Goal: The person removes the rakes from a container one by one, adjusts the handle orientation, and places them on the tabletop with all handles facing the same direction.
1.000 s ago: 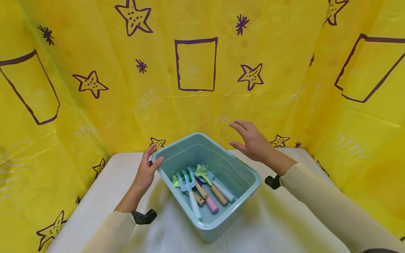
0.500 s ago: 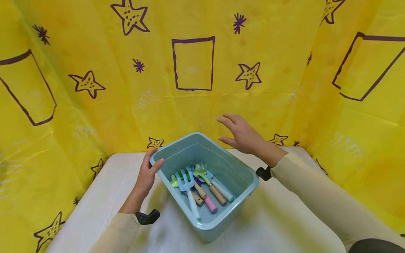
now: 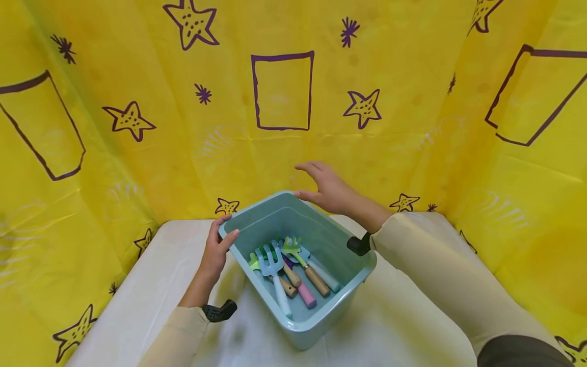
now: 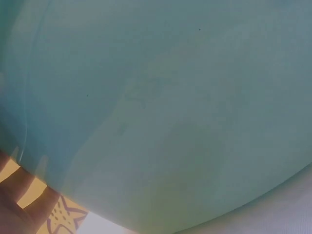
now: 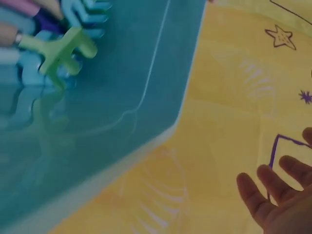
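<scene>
Two hands flank a smooth, pale-teal plastic bin (image 3: 316, 334). The left hand (image 3: 213, 257) curls round its rounded left corner, thumb over the rim. Right of those fingers, down inside, lie a blue fork (image 3: 274, 270) with tapered tines, a pink handle (image 3: 306, 295) and a lime rake (image 3: 316, 280) with a wooden grip. The right hand (image 3: 331, 191) spreads loose, unfilled fingers near the far corner; thumb contact is unclear.

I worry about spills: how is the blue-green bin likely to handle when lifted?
The bin looks glossy, suggesting smooth, perhaps slippery plastic. Its outline is even and unbowed, so it's probably fairly stiff. The tools lie loosely overlapped inside and may slide if it tilts.
</scene>
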A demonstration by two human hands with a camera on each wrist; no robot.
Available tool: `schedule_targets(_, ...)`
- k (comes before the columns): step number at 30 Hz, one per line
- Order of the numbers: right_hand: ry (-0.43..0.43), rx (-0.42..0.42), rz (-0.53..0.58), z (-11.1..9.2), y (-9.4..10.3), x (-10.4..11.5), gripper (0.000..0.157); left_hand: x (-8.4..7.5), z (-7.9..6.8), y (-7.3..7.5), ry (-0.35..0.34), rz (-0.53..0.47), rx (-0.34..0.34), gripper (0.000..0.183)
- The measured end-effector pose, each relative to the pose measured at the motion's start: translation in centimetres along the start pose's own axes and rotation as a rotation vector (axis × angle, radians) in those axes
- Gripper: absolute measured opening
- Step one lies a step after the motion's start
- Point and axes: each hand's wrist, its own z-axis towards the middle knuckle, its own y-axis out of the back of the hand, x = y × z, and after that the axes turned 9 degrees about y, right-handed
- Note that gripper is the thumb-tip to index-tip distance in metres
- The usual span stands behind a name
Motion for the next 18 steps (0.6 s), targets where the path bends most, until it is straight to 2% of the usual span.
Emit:
schedule_targets(6,-0.100,0.053,0.224,1.5,-1.3,0.7,0.065,0.3,0.1,0.0,0.003,-0.022,-0.002,0.051)
schedule_targets(9,-0.147,0.106,0.328,2.0,-2.1,0.7,0.065,0.4,0.1,0.0,0.006,-0.023,-0.003,0.050)
schedule_targets(15,-0.315,0.299,0.586,2.1,-3.8,0.4,0.070,0.4,0.1,0.1,0.002,-0.034,0.014,0.051)
schedule_targets(18,-0.384,0.377,0.672,2.1,-4.7,0.0,0.071,0.4,0.0,0.2,0.005,-0.031,0.018,0.051)
